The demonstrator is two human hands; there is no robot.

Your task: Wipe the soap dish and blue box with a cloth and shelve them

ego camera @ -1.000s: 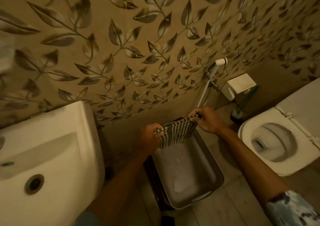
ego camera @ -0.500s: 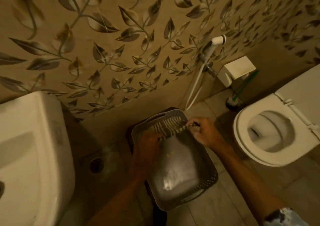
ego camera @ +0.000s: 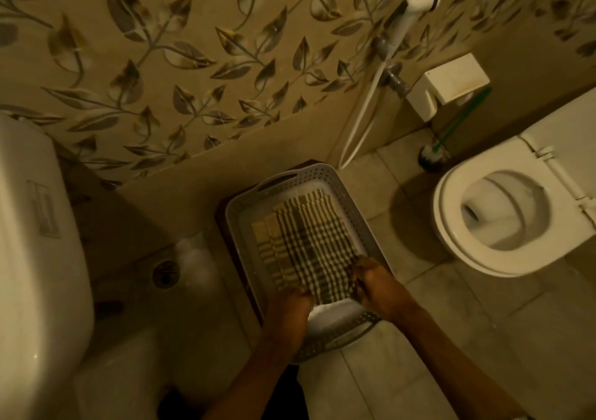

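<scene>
- Pinching of the cloth (ego camera: pixel 303 242) by left grip (ego camera: pixel 288 307) and right grip (ego camera: pixel 374 286) was noted at its near edge.
- Limp, light handling was judged; corner holds were advised.

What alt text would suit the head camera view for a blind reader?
Seen from above, a person's left hand and right hand hold the near edge of a checked cloth laid inside a grey perforated basket in a bathroom. A sink stands left, an open toilet right.
</scene>
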